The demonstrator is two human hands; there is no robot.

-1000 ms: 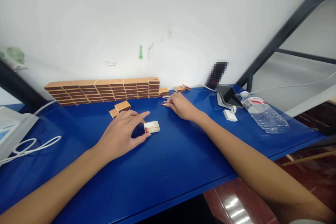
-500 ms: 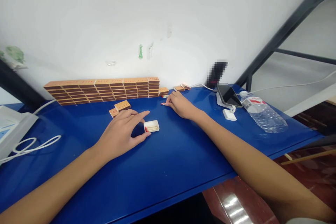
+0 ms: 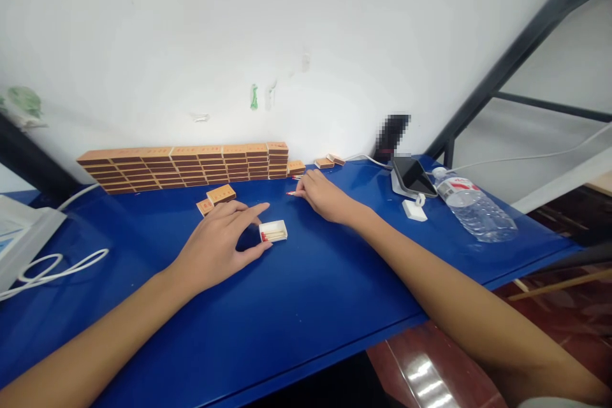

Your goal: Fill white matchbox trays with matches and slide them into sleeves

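My left hand [image 3: 217, 236] rests on the blue table [image 3: 287, 306], its thumb and a finger at the left end of a white matchbox tray [image 3: 274, 227], steadying it. Its index finger is raised above the tray. Several red-tipped matches [image 3: 273, 236] lie inside the tray, heads to the left. Beyond the tray, my right hand [image 3: 321, 194] pinches matches [image 3: 290, 193], whose red heads stick out to the left; their number is unclear. Just past those fingertips, more matches [image 3: 297, 177] lie on the table, partly covered by the hand.
A long stack of matchboxes [image 3: 191, 166] lines the wall. Two boxes [image 3: 221, 194] lie behind my left hand, others [image 3: 324, 163] near the wall. To the right are a phone on a stand [image 3: 415, 175], a white block [image 3: 414, 210] and a plastic bottle [image 3: 478, 209]; a white cable [image 3: 71, 264] lies left.
My right hand has drawn slightly left and nearer, with the matches in its fingertips. My left hand and the tray hold their place; the view has shifted a little.
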